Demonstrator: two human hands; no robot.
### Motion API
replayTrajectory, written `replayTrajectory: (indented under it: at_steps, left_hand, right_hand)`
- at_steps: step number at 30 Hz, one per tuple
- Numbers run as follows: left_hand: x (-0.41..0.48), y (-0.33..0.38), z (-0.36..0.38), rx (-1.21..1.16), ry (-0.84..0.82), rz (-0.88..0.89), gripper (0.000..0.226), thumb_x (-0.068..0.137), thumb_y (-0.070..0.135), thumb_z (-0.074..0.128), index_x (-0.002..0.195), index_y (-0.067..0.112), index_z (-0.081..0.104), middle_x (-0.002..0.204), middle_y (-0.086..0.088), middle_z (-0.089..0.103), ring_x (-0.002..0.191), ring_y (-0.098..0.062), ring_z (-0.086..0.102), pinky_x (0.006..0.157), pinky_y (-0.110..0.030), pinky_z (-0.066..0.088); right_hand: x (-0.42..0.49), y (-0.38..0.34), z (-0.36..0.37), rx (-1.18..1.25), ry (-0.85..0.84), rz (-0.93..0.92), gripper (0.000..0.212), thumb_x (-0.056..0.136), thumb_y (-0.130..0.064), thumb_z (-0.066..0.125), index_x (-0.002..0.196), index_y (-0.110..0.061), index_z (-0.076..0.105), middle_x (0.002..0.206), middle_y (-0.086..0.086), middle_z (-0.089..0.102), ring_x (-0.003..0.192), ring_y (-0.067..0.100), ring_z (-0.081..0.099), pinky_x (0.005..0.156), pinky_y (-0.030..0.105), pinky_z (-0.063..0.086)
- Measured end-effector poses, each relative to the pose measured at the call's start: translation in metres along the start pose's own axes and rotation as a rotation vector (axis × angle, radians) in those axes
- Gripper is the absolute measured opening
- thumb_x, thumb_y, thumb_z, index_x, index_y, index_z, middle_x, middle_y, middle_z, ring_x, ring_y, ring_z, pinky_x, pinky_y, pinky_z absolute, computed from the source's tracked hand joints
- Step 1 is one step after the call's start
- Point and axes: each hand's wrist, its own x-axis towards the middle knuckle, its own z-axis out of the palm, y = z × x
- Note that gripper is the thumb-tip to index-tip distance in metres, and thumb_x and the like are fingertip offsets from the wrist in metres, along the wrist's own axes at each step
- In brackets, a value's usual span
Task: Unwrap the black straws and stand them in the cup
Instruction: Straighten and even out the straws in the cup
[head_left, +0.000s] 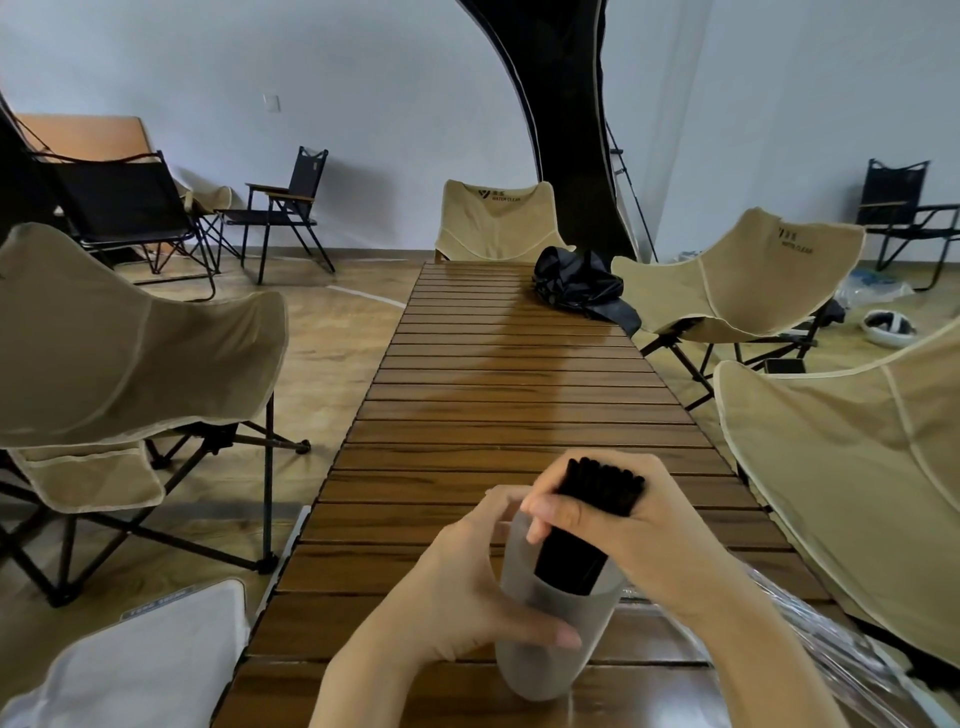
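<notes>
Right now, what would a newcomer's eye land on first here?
At the near end of the slatted wooden table, the right hand grips a bundle of black straws, their lower ends inside a frosted cup that the left hand holds. Far down the table lies a crumpled black cloth.

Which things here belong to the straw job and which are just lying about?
Job: black straws, bundled in the grip of the right hand; cup, held by the left hand; clear wrapper beside the cup.
Lying about: black bag at the far end of the table; beige chairs; black folding chairs; white object on the floor.
</notes>
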Motion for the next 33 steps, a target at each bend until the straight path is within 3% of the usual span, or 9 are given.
replayTrajectory:
  at_steps: [6,10,14,19,25,29,33]
  left_hand:
    - [0.005,-0.004,0.008,0.064,0.122,0.034,0.080,0.055,0.042,0.087,0.122,0.044,0.043,0.116,0.023,0.058,0.111,0.000,0.055,0.092,-0.031,0.052]
    - [0.007,-0.010,0.007,0.105,0.222,0.008,0.083,0.050,0.051,0.086,0.118,0.050,0.039,0.113,0.027,0.057,0.106,0.005,0.055,0.087,-0.023,0.054]
    - [0.009,-0.012,0.010,0.141,0.338,-0.024,0.087,0.048,0.056,0.084,0.119,0.050,0.034,0.111,0.028,0.055,0.101,0.007,0.054,0.076,-0.011,0.050]
    - [0.013,-0.015,0.011,0.148,0.337,-0.054,0.095,0.047,0.055,0.082,0.126,0.049,0.030,0.121,0.025,0.048,0.107,-0.002,0.053,0.087,-0.023,0.052]
    - [0.012,-0.017,0.007,0.176,0.332,-0.054,0.096,0.050,0.054,0.085,0.129,0.044,0.032,0.125,0.021,0.046,0.112,-0.006,0.050,0.090,-0.024,0.051]
    - [0.012,-0.016,0.006,0.177,0.322,-0.046,0.097,0.049,0.054,0.085,0.131,0.042,0.034,0.125,0.020,0.047,0.114,-0.006,0.050,0.093,-0.028,0.051]
    - [0.012,-0.017,0.006,0.139,0.305,-0.066,0.100,0.049,0.054,0.085,0.130,0.047,0.029,0.124,0.023,0.048,0.112,-0.004,0.050,0.088,-0.020,0.047]
  right_hand:
    - [-0.002,0.001,-0.004,0.025,-0.141,0.025,0.005,0.077,-0.015,0.077,0.080,-0.018,0.074,0.078,-0.001,0.071,0.079,0.010,0.066,0.074,0.016,0.048]
    - [-0.003,0.003,-0.010,0.051,-0.052,0.011,0.018,0.071,-0.026,0.079,0.088,-0.025,0.073,0.083,0.004,0.073,0.084,0.018,0.068,0.080,0.028,0.055]
    - [-0.002,0.006,-0.010,-0.021,0.091,-0.036,0.018,0.076,-0.018,0.077,0.091,-0.025,0.071,0.081,-0.001,0.071,0.081,0.010,0.067,0.076,0.015,0.050]
    - [0.002,0.014,-0.006,-0.070,0.334,0.027,0.027,0.078,-0.004,0.073,0.094,-0.025,0.068,0.085,-0.007,0.071,0.084,0.005,0.065,0.076,0.012,0.049]
    - [0.004,0.009,-0.001,-0.086,0.387,0.025,0.047,0.075,-0.011,0.077,0.115,-0.026,0.058,0.105,-0.016,0.067,0.102,0.001,0.062,0.087,0.015,0.049]
    - [0.008,0.009,0.008,-0.135,0.427,0.063,0.045,0.075,-0.012,0.077,0.112,-0.029,0.058,0.099,-0.015,0.067,0.094,-0.001,0.063,0.082,0.013,0.050]
    - [0.010,0.015,0.010,-0.149,0.509,0.095,0.034,0.078,-0.012,0.074,0.104,-0.029,0.061,0.090,-0.016,0.066,0.090,-0.007,0.059,0.075,0.006,0.047]
